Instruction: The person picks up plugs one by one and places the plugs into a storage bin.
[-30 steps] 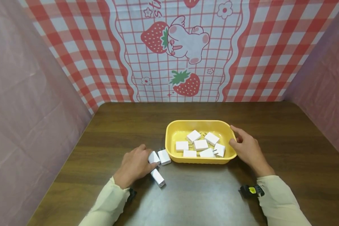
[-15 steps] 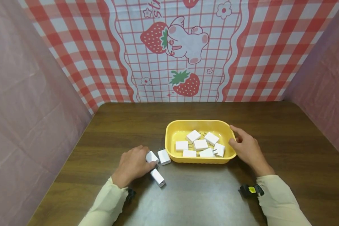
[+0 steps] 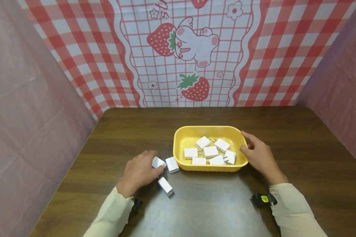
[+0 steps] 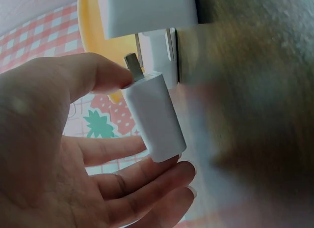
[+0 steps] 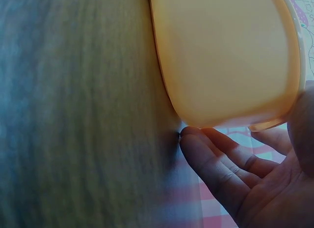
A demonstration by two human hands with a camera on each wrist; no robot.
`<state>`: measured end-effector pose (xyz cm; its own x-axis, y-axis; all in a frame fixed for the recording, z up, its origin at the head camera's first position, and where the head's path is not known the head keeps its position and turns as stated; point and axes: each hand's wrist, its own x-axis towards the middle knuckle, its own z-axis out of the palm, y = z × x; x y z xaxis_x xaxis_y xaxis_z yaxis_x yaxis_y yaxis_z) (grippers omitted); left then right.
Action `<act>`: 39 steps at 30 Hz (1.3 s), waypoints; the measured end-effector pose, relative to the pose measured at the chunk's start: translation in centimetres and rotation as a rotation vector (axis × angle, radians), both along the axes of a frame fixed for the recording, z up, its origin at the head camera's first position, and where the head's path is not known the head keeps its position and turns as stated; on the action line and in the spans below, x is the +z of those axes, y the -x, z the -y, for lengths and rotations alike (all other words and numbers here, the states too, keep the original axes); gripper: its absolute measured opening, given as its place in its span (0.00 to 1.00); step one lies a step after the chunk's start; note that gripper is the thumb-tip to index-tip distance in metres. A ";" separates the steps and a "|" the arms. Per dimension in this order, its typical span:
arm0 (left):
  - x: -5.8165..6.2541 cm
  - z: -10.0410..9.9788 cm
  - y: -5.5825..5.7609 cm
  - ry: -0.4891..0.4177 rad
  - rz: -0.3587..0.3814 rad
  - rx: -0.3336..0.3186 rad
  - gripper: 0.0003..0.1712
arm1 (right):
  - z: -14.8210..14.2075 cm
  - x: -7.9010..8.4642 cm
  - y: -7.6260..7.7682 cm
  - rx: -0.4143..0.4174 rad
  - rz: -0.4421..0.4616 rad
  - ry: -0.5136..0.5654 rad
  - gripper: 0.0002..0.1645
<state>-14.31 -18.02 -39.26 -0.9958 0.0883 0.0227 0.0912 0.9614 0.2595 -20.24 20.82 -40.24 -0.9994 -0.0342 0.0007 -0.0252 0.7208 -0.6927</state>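
Observation:
My left hand [image 3: 140, 170] pinches a white charger plug [image 4: 153, 117] between thumb and fingertips, low at the table to the left of the yellow basket [image 3: 210, 168]. In the left wrist view its metal prongs stick out beside the thumb tip. A second charger plug [image 3: 172, 164] lies against the basket's left front corner. Nearer the person lies a third charger plug [image 3: 165, 186]. My right hand [image 3: 262, 158] grips the basket's right end, thumb over the rim and fingers against the outside wall [image 5: 221, 121].
Several white charger plugs [image 3: 210, 151] lie scattered inside the basket, prongs pointing different ways. The brown wooden table [image 3: 130, 125] reaches back to a red checked cloth [image 3: 106, 59] with strawberries. Pinkish curtains [image 3: 32, 115] hang at both sides.
My left hand has drawn slightly left with its charger plug, opening a small gap from the plug lying by the basket. The right hand and basket have stayed in place.

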 end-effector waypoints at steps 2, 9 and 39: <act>0.0 0.0 -0.1 -0.002 -0.013 -0.004 0.34 | 0.0 0.0 0.0 -0.001 -0.002 0.002 0.38; -0.1 -0.3 -0.3 -0.028 -0.013 -0.004 0.26 | 0.0 0.0 -0.1 0.006 -0.004 0.002 0.38; 1.2 -1.0 -0.3 -0.078 -0.184 0.045 0.28 | -0.1 0.1 0.0 0.007 -0.001 0.003 0.38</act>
<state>-14.05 -17.03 -38.04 -0.9772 0.0352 0.2096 0.1018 0.9434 0.3158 -20.20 20.88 -40.18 -0.9991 -0.0412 0.0016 -0.0308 0.7183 -0.6950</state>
